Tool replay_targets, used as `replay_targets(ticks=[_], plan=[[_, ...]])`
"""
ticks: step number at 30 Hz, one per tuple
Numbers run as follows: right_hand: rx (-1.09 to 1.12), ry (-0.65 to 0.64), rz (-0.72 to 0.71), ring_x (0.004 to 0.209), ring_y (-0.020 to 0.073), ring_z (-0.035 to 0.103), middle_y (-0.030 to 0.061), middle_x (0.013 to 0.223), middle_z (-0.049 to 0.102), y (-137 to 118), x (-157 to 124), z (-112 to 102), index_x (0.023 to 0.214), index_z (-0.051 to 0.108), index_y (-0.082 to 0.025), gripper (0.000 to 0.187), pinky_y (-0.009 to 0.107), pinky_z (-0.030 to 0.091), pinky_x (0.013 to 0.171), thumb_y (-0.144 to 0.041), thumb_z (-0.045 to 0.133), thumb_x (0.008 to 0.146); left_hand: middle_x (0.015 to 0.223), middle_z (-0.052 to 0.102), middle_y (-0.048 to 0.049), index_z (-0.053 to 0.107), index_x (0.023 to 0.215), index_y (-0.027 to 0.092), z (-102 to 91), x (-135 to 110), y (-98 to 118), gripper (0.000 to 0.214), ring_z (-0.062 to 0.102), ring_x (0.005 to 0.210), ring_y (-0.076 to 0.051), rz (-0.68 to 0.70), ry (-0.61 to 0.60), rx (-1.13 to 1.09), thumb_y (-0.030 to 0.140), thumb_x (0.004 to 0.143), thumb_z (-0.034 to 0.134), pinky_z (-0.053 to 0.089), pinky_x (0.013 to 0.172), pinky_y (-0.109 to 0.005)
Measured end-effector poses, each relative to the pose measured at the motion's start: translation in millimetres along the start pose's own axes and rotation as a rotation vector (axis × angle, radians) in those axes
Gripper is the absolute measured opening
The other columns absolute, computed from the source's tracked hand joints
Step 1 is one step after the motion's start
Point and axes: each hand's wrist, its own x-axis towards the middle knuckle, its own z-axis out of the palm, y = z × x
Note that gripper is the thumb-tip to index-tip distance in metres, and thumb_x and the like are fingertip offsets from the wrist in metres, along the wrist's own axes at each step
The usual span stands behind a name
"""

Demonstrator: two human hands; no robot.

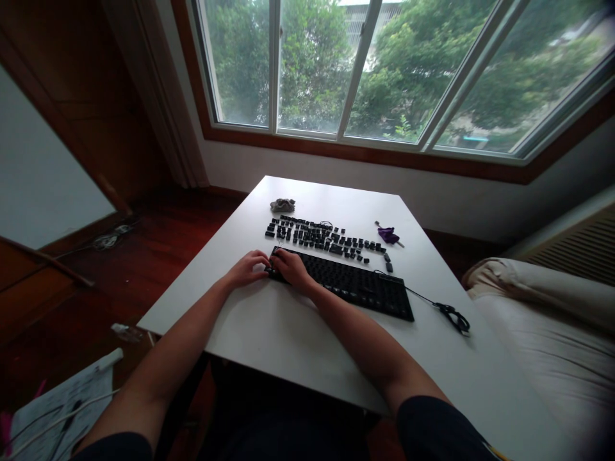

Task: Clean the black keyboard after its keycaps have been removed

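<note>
A black keyboard (355, 285) lies on the white table (269, 326), its left end under both my hands. My left hand (247, 267) rests at the keyboard's left corner with its fingers curled. My right hand (291, 266) sits right beside it on the keyboard's left end, fingers bent down onto it. Whatever the fingertips pinch is too small to make out. Behind the keyboard, several loose black keycaps (319, 235) are laid out in rows. A purple tool (388, 235) lies to the right of the keycaps.
A grey crumpled cloth (282, 205) lies at the table's far edge. The keyboard's coiled black cable (451, 315) trails to the right. A cushioned seat (538, 320) stands at the right, papers and cords (62, 403) lie on the wooden floor at the left, and windows (365, 70) are ahead.
</note>
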Motion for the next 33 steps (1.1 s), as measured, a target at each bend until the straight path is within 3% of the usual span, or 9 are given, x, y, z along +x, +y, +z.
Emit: replay_targets(ticks=[5,11,21,25,30,33], plan=[[0.115,0.008,0.049,0.059,0.0136,0.059,-0.0023,0.064,0.065,10,4,3,0.086,0.062,-0.021,0.026,0.024,0.046,0.061,-0.045,0.055,0.092,0.098,0.064,-0.0048,0.075,0.101,0.023,1.3,0,1,0.024,0.062,0.082,-0.017,-0.097,-0.038,-0.052,0.041,0.085,0.069,0.051,0.077,-0.031],[0.311,0.059,0.096,0.054,0.0139,0.063,-0.0036,0.065,0.065,13,8,5,0.094,0.056,-0.022,0.028,0.024,0.049,0.056,-0.05,0.052,0.093,0.091,0.065,-0.0035,0.072,0.097,0.021,4.5,2,0,0.024,0.061,0.079,-0.016,-0.141,-0.028,-0.096,0.042,0.087,0.067,0.049,0.072,-0.029],[-0.035,0.039,-0.038,0.063,0.0142,0.059,-0.0024,0.068,0.065,-1,0,2,0.087,0.063,-0.021,0.02,0.023,0.043,0.064,-0.037,0.054,0.095,0.097,0.06,-0.0029,0.07,0.103,0.022,2.7,1,2,0.028,0.058,0.082,-0.016,-0.097,-0.064,-0.049,0.038,0.081,0.072,0.048,0.074,-0.029],[-0.141,-0.065,-0.089,0.066,0.0144,0.058,-0.001,0.071,0.066,-7,5,-4,0.087,0.067,-0.021,0.017,0.023,0.04,0.064,-0.034,0.059,0.094,0.094,0.058,-0.0025,0.068,0.098,0.02,2.3,2,0,0.026,0.056,0.08,-0.017,-0.091,-0.065,-0.037,0.039,0.081,0.072,0.046,0.072,-0.029],[-0.222,-0.222,-0.3,0.079,0.0159,0.061,0.0037,0.089,0.071,-11,11,-14,0.092,0.072,-0.02,0.015,0.024,0.041,0.073,-0.03,0.062,0.095,0.091,0.057,-0.0021,0.065,0.094,0.019,2.7,3,-1,0.026,0.055,0.079,-0.017,-0.076,-0.075,-0.024,0.04,0.082,0.071,0.045,0.072,-0.03],[-0.203,-0.246,-0.354,0.081,0.0166,0.062,0.0047,0.091,0.071,-9,11,-16,0.094,0.072,-0.019,0.017,0.025,0.041,0.074,-0.031,0.061,0.096,0.093,0.058,-0.0025,0.066,0.098,0.019,2.4,2,-1,0.026,0.056,0.081,-0.018,-0.072,-0.08,-0.039,0.039,0.082,0.071,0.046,0.074,-0.031]])
